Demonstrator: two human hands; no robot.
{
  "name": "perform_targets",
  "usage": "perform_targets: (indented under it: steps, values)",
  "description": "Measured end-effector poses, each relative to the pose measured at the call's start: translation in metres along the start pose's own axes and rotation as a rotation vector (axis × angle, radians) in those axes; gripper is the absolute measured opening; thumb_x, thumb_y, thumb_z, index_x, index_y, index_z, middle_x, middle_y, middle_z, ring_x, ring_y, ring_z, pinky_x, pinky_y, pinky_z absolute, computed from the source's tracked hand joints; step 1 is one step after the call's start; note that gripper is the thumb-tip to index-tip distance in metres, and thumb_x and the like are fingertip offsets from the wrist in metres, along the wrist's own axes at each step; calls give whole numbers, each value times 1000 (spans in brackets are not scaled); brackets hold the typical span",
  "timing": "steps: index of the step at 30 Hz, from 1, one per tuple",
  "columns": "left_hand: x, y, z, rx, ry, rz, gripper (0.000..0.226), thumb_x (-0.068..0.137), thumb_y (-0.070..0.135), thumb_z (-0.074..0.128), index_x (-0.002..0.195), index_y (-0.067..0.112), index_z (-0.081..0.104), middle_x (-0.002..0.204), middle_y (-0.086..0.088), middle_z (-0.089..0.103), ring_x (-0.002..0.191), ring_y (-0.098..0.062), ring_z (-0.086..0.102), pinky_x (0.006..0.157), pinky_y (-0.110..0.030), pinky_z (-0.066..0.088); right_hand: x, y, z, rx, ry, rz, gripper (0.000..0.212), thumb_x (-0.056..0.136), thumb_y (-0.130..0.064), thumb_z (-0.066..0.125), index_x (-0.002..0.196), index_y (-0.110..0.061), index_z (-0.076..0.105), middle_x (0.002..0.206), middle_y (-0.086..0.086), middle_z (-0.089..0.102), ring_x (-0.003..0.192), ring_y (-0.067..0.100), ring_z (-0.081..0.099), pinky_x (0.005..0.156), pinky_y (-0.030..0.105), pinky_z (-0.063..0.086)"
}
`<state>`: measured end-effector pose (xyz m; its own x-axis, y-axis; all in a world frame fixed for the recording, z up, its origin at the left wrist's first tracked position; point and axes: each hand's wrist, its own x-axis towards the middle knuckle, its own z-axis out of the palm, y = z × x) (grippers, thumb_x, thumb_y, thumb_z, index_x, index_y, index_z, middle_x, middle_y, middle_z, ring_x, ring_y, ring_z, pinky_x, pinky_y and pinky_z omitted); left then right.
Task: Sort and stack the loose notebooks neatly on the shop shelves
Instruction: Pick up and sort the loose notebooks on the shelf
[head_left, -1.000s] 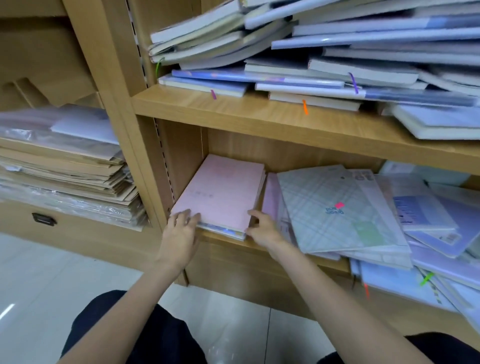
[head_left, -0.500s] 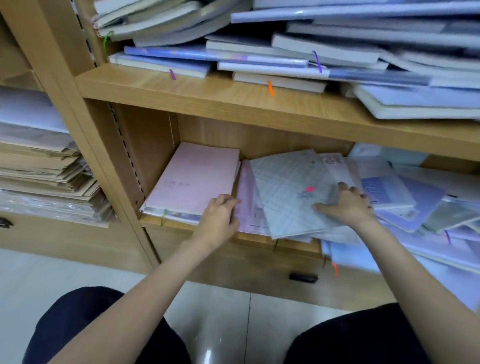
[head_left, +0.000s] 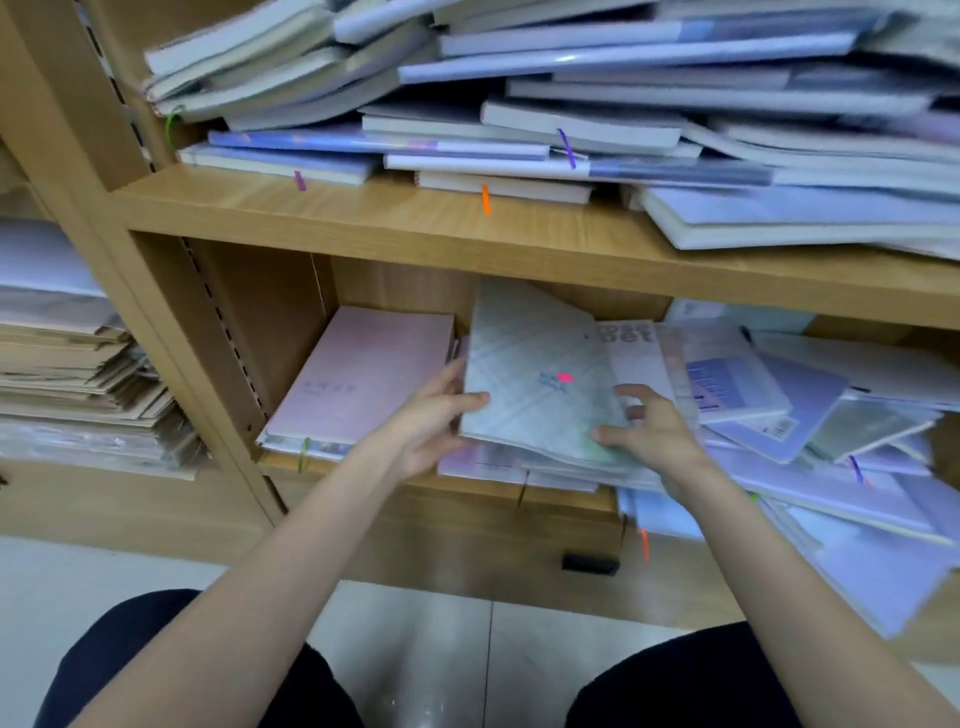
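Lower shelf (head_left: 405, 480), left bay. A grey-green plaid notebook (head_left: 535, 374) sits tilted, its far edge raised toward the underside of the upper shelf (head_left: 363, 218), its near edge low over a messy layer of pale notebooks. A small pink sticker marks its cover.

Left hand (head_left: 431, 421) — at the notebook's near left corner, thumb lying over the cover edge, the other fingers curled beneath; it holds that corner. Right hand (head_left: 649, 431) — at the near right edge, thumb on the cover, fingers half-spread and loosely bent over it; how much they grip from below I cannot tell.

Just left of the plaid notebook lies a pink notebook (head_left: 363, 374), flat on top of a short squared stack against the shelf's left wall. A green ribbon hangs from that stack over the shelf front.

To the right, a loose heap of lilac and white notebooks (head_left: 810, 415) slides over the shelf edge, overlapping at odd angles, some blurred.

Upper shelf carries a tall disordered pile of notebooks (head_left: 571, 104), spines and page edges facing out, with purple and orange ribbons dangling over the board.

Far left, another bay holds a stack of brown paper goods (head_left: 72, 374) under plastic wrap. Pale tiled floor (head_left: 93, 571) below; the person's dark-clad knees show at the near edge.
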<state>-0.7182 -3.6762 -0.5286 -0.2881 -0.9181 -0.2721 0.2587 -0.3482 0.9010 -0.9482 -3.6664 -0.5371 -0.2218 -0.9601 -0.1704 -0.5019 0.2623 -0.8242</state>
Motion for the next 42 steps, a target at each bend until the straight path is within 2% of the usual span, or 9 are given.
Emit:
perform_targets:
  steps: [3, 7, 11, 15, 19, 24, 32, 35, 42]
  values:
    - [-15, 20, -53, 21, 111, 31, 47, 91, -2, 49, 135, 15, 44, 125, -7, 59, 101, -18, 62, 67, -30, 58, -8, -20, 40, 244, -95, -63, 38, 83, 10, 60, 115, -10, 58, 118, 10, 48, 102, 20, 51, 70, 19, 47]
    - [-28, 37, -118, 151, 287, 99, 46, 94, 6, 50, 138, 14, 42, 129, -9, 56, 108, -25, 59, 76, -35, 57, -11, -53, 105, 371, -236, -112, 43, 83, 18, 50, 120, -3, 56, 115, 10, 52, 95, 18, 53, 62, 9, 47]
    - [-14, 28, -152, 1089, 609, 44, 52, 93, 13, 54, 142, 13, 36, 136, -18, 45, 120, -37, 47, 95, -38, 41, -6, -54, 143, 264, -330, -82, 48, 82, 16, 51, 125, -5, 54, 130, 16, 52, 104, 24, 54, 84, 25, 46]
    - [-4, -14, -137, 1628, 468, 43, 52, 93, 36, 41, 142, 23, 34, 149, -11, 26, 137, -32, 21, 111, -40, 22, -1, -40, 114, 142, -216, -111, 37, 90, 8, 47, 123, -4, 55, 129, 14, 53, 108, 21, 55, 82, 22, 43]
    - [12, -37, -88, 1591, 285, 185, 45, 96, 25, 41, 141, 24, 37, 152, -7, 26, 139, -28, 19, 113, -36, 17, 11, -18, 50, -208, 71, -200, 34, 89, -5, 56, 123, -5, 56, 128, 15, 55, 118, 29, 51, 97, 32, 39]
    - [28, -50, -11, 1267, 168, 298, 43, 94, 10, 45, 137, 9, 44, 142, -13, 41, 131, -29, 38, 105, -26, 27, 4, 12, -1, -600, 145, 47, 80, 78, -46, 70, 135, -2, 36, 142, 18, 33, 130, 37, 27, 104, 43, 27]
    - [37, -48, 45, 990, 239, 52, 32, 92, 10, 49, 122, 2, 57, 126, -17, 57, 121, -31, 48, 90, -24, 37, 0, 35, -17, -541, 208, 51, 57, 83, -33, 66, 125, -1, 48, 132, 21, 46, 125, 38, 34, 97, 39, 30]
    - [28, -45, 47, 613, 167, -12, 30, 91, -2, 48, 120, 2, 56, 112, -10, 61, 103, -23, 56, 73, -22, 44, -3, 41, -20, -353, 219, 30, 59, 82, -25, 68, 133, -6, 46, 135, 19, 46, 128, 38, 34, 101, 41, 33]
    - [28, -37, 53, 251, 54, -116, 28, 90, -8, 49, 102, 14, 61, 95, -2, 65, 88, -15, 60, 72, -21, 49, -9, 54, -46, -191, 244, 131, 66, 79, -22, 73, 134, -8, 39, 133, 18, 39, 124, 34, 35, 95, 38, 35]
